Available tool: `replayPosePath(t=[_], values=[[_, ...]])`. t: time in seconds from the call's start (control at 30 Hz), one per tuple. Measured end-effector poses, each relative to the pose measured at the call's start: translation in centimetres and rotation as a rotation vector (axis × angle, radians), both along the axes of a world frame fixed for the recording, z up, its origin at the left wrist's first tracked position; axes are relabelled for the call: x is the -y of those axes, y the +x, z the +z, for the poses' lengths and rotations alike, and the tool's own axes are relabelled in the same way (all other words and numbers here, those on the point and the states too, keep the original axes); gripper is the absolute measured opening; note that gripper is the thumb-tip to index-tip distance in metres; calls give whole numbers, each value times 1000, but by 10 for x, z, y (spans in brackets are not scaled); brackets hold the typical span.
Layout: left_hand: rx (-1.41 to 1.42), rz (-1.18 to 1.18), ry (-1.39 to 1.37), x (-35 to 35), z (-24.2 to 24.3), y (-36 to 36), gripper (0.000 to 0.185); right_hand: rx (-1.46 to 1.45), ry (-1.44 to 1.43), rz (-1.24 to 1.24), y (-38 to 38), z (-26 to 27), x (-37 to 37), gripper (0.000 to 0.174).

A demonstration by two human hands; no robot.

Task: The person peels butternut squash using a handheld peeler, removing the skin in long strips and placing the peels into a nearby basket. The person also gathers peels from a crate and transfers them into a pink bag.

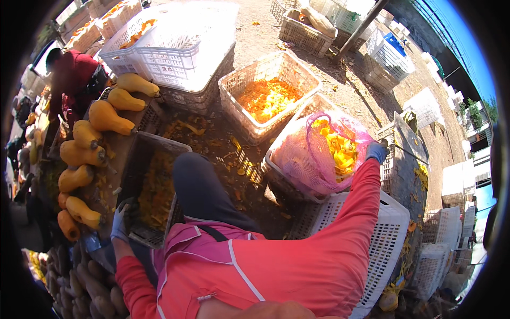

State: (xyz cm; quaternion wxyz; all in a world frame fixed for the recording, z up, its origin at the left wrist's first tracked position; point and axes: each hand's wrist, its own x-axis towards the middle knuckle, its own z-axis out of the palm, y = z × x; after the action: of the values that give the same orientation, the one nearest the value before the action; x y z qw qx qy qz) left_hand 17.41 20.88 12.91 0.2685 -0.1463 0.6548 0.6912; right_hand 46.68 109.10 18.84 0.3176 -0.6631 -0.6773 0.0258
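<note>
My left hand (120,224), in a blue glove with dark fingers, grips the rim of a dark plastic crate (133,175) with orange scraps (155,195) inside. The crate stands against my bent leg. My right arm stretches out to the right. My right hand (376,152), gloved too, is beside a pink mesh bag (291,147) and the edge of a worn board (412,147). A thin rod or blade (410,154) extends from near its fingertips; whether I hold it is unclear. Yellow squash peelings (338,149) show in the bag's mouth; the bag sits in a crate (275,169).
Butternut squashes (105,115) line a plank at left. A pale crate (228,89) holds orange shreds (269,99). Large white crates (167,65) stand behind. An upturned white crate (384,247) is beside me. A person in red (79,71) works at upper left. A pole (360,30) rises ahead.
</note>
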Motion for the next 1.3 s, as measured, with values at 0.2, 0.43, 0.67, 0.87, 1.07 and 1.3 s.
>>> replayPosePath(t=[0.2, 0.43, 0.67, 0.87, 1.07, 1.3], values=[[-25, 32, 24, 17, -18, 3, 33, 382, -266, 257, -61, 43, 113, 53], [-32, 39, -14, 43, -40, 24, 42, 4, -195, 426, -27, -52, 126, 41], [13, 164, 125, 65, -69, 47, 38, 406, 1, 987, -7, -51, 180, 27], [-13, 126, 123, 63, -57, 47, 35, 425, -159, 497, -56, -43, 80, 46], [-145, 330, 305, 102, -38, 89, 28, 648, -121, 436, -123, 16, 79, 52], [-286, 442, 46, 65, -64, 99, 34, 137, 158, 1319, -268, 109, 215, 50]])
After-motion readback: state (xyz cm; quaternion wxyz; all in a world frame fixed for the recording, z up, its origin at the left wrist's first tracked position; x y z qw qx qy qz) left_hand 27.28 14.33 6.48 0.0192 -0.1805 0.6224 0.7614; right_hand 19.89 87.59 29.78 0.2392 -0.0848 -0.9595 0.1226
